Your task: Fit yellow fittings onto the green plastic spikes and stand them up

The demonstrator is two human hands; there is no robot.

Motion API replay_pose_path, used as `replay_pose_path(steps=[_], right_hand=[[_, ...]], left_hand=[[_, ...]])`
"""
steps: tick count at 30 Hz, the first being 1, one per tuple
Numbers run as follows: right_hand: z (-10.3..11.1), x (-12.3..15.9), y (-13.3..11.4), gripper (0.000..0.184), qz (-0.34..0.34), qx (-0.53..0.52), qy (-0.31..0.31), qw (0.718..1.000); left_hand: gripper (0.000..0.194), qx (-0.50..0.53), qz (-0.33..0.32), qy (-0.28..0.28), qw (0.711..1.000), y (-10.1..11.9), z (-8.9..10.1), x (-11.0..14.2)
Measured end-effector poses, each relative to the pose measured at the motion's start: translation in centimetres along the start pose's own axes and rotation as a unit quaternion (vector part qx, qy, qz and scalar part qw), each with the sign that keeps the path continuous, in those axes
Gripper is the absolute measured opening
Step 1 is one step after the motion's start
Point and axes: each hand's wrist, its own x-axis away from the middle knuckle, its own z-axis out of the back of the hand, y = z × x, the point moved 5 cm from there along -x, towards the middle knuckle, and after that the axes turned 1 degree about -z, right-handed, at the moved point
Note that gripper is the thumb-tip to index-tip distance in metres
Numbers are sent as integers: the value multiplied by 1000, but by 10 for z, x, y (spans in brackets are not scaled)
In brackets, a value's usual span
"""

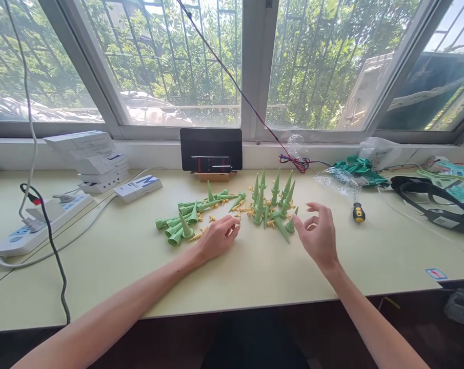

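My left hand (221, 236) rests low over the table, its fingers curled together; whatever is in them, if anything, is hidden. Close by lie small yellow valve pieces (212, 219) and a group of green plastic watering spikes (174, 230), some lying and some standing point up. My right hand (317, 236) is at the right, thumb and fingers apart, with nothing visible between them. Its thumb tip is beside a short upright green spike (290, 225); touching or not, I cannot tell. Several upright green spikes with yellow valves (276, 188) stand left of that hand, and one green spike (281, 229) lies tilted in front.
At the back stands a black tablet (211, 141) with a phone (214, 164) before it. On the left are white boxes (97, 159) and a power strip (47, 225) with cables. A screwdriver (358, 211), green plastic bag (360, 171) and black headset strap (435, 205) lie right.
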Motion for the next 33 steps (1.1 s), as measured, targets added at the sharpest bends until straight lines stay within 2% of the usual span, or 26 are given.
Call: replay_pose_path(steps=[3, 5, 7, 10, 13, 18, 23, 33], right_hand=[[4, 6, -25, 35, 26, -16, 4, 1000], [-7, 5, -37, 25, 58, -22, -50, 997], [-24, 1, -41, 25, 73, -10, -103, 992], [-49, -9, -37, 26, 76, 17, -154, 985], [-66, -17, -29, 32, 51, 46, -182, 981], [-76, -24, -21, 39, 15, 104, -211, 972], [-84, -27, -20, 36, 15, 150, -243, 958], [-112, -37, -25, 28, 17, 295, -310, 904]], left_hand=[[17, -17, 14, 1, 1000, 1, -2, -1], [18, -28, 22, 17, 999, 3, -3, -4], [21, -41, 28, 41, 998, 7, -5, -10], [31, -50, 31, 63, 996, 15, -12, -24], [37, -64, 42, 77, 994, 23, -21, -44], [16, -62, 112, 65, 990, 22, -35, -65], [9, -28, 124, 85, 988, 11, -33, -60], [4, 16, 108, 116, 987, 5, -29, -54]])
